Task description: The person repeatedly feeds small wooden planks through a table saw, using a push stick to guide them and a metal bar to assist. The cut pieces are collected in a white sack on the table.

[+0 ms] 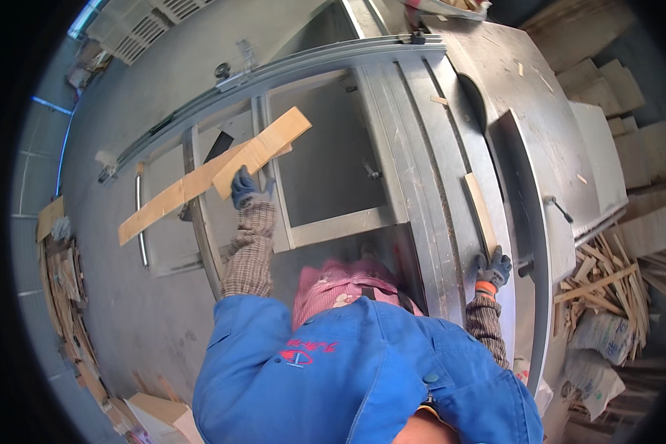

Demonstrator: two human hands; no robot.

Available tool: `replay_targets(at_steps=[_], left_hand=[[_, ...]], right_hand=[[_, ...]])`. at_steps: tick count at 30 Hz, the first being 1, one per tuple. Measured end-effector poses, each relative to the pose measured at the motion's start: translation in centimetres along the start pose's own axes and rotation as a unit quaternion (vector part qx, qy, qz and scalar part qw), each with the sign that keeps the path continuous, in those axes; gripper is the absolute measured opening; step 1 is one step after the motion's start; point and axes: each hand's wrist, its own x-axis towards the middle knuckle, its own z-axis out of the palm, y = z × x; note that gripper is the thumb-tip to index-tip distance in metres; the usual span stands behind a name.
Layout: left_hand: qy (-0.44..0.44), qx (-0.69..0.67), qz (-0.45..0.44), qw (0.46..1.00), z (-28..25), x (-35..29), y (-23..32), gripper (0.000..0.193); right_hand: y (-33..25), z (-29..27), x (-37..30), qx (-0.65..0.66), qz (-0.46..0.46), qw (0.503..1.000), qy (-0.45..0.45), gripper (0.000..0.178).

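Note:
My left hand [249,188], in a blue-grey glove, is closed on the lower edge of a short wide wooden board [270,146]. That board lies slanted across a longer wooden board [166,200], both over the open metal frame [333,228] on the left. My right hand [494,269], in a similar glove with an orange cuff, has its fingers around the near end of a narrow wooden strip [480,212]. The strip lies lengthwise on the grooved metal table [440,200] of what looks like a sliding table saw. The undersides of both hands are hidden.
Right of the strip stands a tall metal fence [529,237], with a lever handle [559,209] beyond it. Small offcuts [438,100] lie on the machine. A heap of wood scraps [603,285] and white sacks [603,337] are on the right. Stacked white crates [137,33] stand far left.

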Motion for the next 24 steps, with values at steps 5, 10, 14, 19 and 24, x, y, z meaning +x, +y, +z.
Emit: replay_targets(at_steps=[5,10,14,19,24], left_hand=[[-0.183,0.114,0.09,0.972,-1.6,9.4,-0.6,0.104],[-0.299,0.119,0.101,0.941,-0.5,12.7,-3.6,0.098],[-0.327,0.137,0.103,0.929,-1.0,13.4,-3.4,0.101],[-0.334,0.123,0.098,0.929,-2.4,14.0,-2.7,0.103],[-0.349,0.135,0.051,0.926,-5.5,13.5,1.5,0.104]], right_hand=[[0.3,1.4,2.9,-0.003,0.045,0.998,-0.035,0.066],[-0.9,-0.7,2.6,-0.019,0.111,0.986,-0.125,0.065],[-1.5,-1.9,1.9,-0.011,0.125,0.986,-0.112,0.065],[-0.1,-1.3,0.8,0.015,0.111,0.991,-0.079,0.064],[1.0,-1.6,0.8,0.1,0.062,0.992,-0.04,0.057]])
